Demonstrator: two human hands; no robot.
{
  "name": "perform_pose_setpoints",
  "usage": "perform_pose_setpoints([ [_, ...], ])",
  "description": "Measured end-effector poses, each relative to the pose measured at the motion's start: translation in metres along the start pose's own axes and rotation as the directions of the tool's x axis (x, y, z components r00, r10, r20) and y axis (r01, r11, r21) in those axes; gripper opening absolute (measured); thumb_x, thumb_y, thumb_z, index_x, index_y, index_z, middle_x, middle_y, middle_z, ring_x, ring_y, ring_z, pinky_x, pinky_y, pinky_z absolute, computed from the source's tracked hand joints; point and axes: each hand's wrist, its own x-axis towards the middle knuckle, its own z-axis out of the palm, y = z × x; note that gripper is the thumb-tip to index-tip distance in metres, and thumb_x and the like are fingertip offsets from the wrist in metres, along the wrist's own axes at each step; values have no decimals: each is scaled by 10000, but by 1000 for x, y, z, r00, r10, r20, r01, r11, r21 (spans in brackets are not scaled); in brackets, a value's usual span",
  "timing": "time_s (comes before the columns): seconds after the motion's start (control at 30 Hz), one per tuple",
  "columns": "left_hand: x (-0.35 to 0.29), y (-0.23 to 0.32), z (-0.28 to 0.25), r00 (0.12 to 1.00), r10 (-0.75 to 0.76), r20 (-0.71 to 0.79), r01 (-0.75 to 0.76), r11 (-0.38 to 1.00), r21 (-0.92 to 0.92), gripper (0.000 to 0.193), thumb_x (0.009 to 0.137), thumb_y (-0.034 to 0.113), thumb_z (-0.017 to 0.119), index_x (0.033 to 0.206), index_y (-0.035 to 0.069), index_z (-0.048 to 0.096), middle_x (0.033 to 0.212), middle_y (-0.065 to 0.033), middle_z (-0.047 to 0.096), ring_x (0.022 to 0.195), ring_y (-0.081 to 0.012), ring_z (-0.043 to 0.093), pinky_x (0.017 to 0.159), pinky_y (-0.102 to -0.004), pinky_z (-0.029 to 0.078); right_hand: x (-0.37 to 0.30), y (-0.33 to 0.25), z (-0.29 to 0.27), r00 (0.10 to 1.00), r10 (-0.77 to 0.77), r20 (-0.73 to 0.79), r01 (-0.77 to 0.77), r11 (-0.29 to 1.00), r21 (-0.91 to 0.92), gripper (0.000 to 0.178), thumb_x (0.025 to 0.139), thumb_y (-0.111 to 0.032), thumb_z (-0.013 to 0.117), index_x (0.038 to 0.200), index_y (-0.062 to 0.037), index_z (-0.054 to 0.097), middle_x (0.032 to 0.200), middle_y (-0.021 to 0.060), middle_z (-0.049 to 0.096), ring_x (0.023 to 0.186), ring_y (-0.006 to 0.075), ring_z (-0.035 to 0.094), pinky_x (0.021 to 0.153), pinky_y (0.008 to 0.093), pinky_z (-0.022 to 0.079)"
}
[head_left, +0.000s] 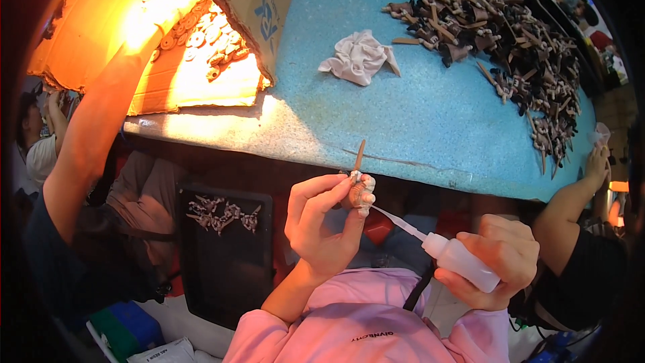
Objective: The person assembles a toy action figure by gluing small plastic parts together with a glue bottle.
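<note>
My left hand (322,225) pinches a small toy figure (360,191) in brown and cream, with a thin brown stick-like part pointing up from it. In my right hand (500,255) is a white squeeze bottle (463,261), tilted, with a long narrow nozzle. The nozzle's tip is at the lower right side of the figure; whether it touches I cannot tell. Both hands are in front of the table's near edge, above my lap. Part of the figure is hidden behind my fingers.
Many similar figures are heaped (497,33) on the blue table (322,114). A crumpled white cloth (361,58) lies left of them. Under bright light, a co-worker's arm (101,114) reaches into a cardboard box (195,94) of small round parts. A black tray (225,262) holds several figures. Another person's hand (596,165) is at right.
</note>
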Motion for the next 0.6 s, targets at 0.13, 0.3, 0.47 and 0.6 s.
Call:
perform_pose_setpoints([
  [0.13, 1, 0, 1, 1000, 5, 2, -5, 1000, -8, 320, 665, -174, 611, 960, -62, 557, 1003, -149, 493, 761, -174, 630, 611, -227, 553, 0, 1, 0, 1000, -12, 18, 12, 1000, -8, 353, 532, -172, 762, 701, 72, 571, 425, 31, 395, 309, 129, 318, 333, 256, 186],
  [0.3, 0, -1, 1, 1000, 3, -6, -3, 1000, -15, 326, 657, -173, 616, 958, -60, 562, 998, -150, 500, 759, -173, 629, 602, -225, 550, -1, -1, -1, 1000, 1, 15, -1, 999, -33, 351, 551, -191, 772, 706, 58, 579, 429, 27, 407, 316, 127, 326, 339, 256, 195],
  [0.47, -2, -2, 1, 1000, -5, -9, 5, 1000, -6, 336, 649, -170, 624, 959, -53, 565, 1000, -151, 504, 755, -167, 623, 597, -222, 547, -3, -1, 1, 1000, -4, 5, 5, 999, -52, 367, 565, -218, 780, 710, 55, 581, 429, 21, 405, 319, 127, 328, 340, 255, 198],
  [0.6, -2, -2, 1, 1000, -14, -5, 14, 1000, -4, 336, 651, -165, 628, 960, -48, 568, 1001, -150, 508, 754, -159, 617, 592, -218, 542, -2, -1, -1, 999, -23, 23, 25, 997, -69, 373, 571, -224, 781, 716, 56, 582, 431, 20, 408, 317, 129, 329, 337, 252, 204],
])
